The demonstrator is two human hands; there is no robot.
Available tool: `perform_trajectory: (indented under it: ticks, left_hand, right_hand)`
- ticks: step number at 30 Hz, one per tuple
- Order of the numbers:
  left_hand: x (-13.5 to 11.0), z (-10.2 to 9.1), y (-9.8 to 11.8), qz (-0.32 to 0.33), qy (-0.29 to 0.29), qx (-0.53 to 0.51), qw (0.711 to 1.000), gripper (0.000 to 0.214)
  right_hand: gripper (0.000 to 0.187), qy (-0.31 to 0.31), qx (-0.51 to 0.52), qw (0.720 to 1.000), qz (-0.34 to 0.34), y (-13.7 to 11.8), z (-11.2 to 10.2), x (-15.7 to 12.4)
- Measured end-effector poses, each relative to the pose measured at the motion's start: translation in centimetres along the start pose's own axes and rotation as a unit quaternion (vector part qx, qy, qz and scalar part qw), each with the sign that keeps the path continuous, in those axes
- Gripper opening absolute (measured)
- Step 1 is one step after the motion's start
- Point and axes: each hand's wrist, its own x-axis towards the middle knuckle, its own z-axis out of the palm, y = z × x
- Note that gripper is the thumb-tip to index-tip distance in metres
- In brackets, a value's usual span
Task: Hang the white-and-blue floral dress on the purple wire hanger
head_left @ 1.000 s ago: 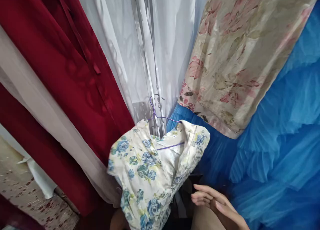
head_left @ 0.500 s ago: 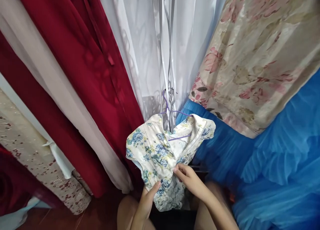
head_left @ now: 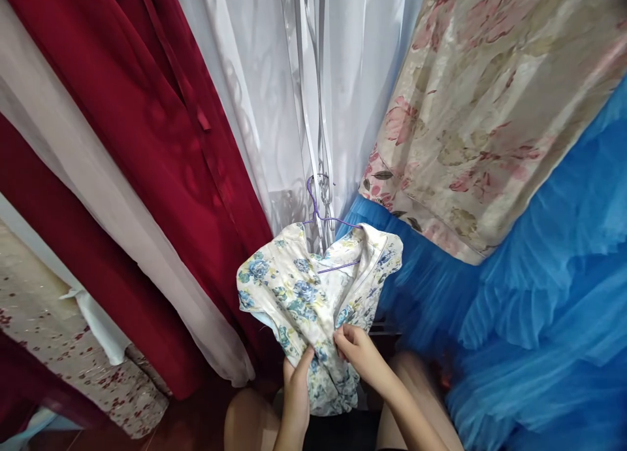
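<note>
A white blouse (head_left: 289,287) with blue and yellow flowers hangs on a thin purple hanger (head_left: 337,221) in front of me. My left hand (head_left: 298,379) grips the lower left side of the blouse, thumb on the front and fingers hidden behind the cloth. With bent fingers, my right hand (head_left: 353,345) pinches the front at the lower end of the V-shaped neckline. The hanger's hook is up among pale ribbons (head_left: 307,117); what it hangs from is hard to make out. Below my hands the hem is bunched.
Red fabric (head_left: 161,170), a pale pink length (head_left: 132,222) and beige cloth with red specks (head_left: 122,385) hang at left. White fabric (head_left: 264,104) hangs behind. To the right are a floral beige garment (head_left: 470,131) and blue ruffles (head_left: 514,320). My knees flank the blouse.
The view has shifted slightly, so the blouse and hanging garments sit further left. My left hand has moved up and inward on the cloth; my right hand keeps its pinch at the neckline.
</note>
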Motion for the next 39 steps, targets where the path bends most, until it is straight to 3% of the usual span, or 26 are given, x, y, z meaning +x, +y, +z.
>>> perform_trajectory:
  ticks: [1,3,5,9,11,16,18,22,25,27,29,31,33,36,39]
  left_hand:
    - [0.0,-0.3,-0.3,0.071,0.050,0.034,0.996,0.062]
    - [-0.1,-0.7,-1.0,0.234,0.135,0.123,0.955,0.061]
    - [-0.3,-0.5,-1.9,0.330,0.116,0.227,0.909,0.061]
    - [-0.2,2.0,-3.2,0.290,-0.108,0.363,0.879,0.025]
    - [0.3,3.4,-3.2,0.276,-0.147,0.381,0.870,0.013]
    - [0.7,5.3,-1.9,0.278,-0.214,0.426,0.834,0.013]
    - [0.0,5.6,-1.3,0.269,-0.233,0.494,0.793,0.018]
    - [-1.9,6.0,-0.2,0.258,-0.291,0.631,0.671,0.035]
    - [-1.8,5.9,1.3,0.244,-0.339,0.662,0.623,0.039]
    - [-0.6,5.9,3.2,0.236,-0.364,0.641,0.633,0.022]
    - [1.1,6.3,6.1,0.258,-0.347,0.588,0.683,0.009]
    - [3.1,7.3,9.6,0.317,-0.262,0.510,0.755,0.018]
    - [4.8,8.9,13.2,0.383,-0.172,0.439,0.794,0.038]
    - [6.3,11.7,17.0,0.462,-0.181,0.433,0.752,0.027]
    - [6.5,13.8,18.8,0.510,-0.212,0.453,0.700,0.019]
  right_hand:
    - [0.040,-0.005,0.002,1.000,0.004,0.3,-0.4,-0.3]
    - [0.045,-0.009,0.020,1.000,0.005,0.7,-1.0,-1.0]
    - [0.046,0.000,0.053,0.999,0.009,1.0,-1.2,-1.7]
    - [0.042,-0.001,0.069,0.998,0.000,0.6,-1.2,-2.4]
    - [0.040,-0.011,0.051,0.999,-0.009,-0.1,-1.6,-2.2]
    - [0.027,-0.008,0.065,0.998,-0.006,-3.9,-4.4,0.6]
    - [0.027,0.014,0.071,0.997,-0.031,-7.1,-5.7,2.7]
    - [0.024,0.029,0.093,0.990,-0.097,-14.5,-7.6,6.6]
    - [0.021,0.038,0.133,0.981,-0.135,-17.9,-7.8,8.0]
    - [0.019,0.037,0.135,0.980,-0.138,-18.3,-7.5,8.1]
    - [0.016,0.038,0.116,0.984,-0.132,-17.4,-7.1,7.6]
    - [0.014,0.038,0.088,0.986,-0.137,-16.3,-6.9,7.0]
    - [0.017,0.031,0.068,0.985,-0.153,-15.6,-6.9,6.5]
    - [0.021,0.021,0.059,0.982,-0.181,-15.4,-7.2,6.4]
    - [0.026,0.063,0.011,0.982,-0.178,-14.8,-7.2,7.1]
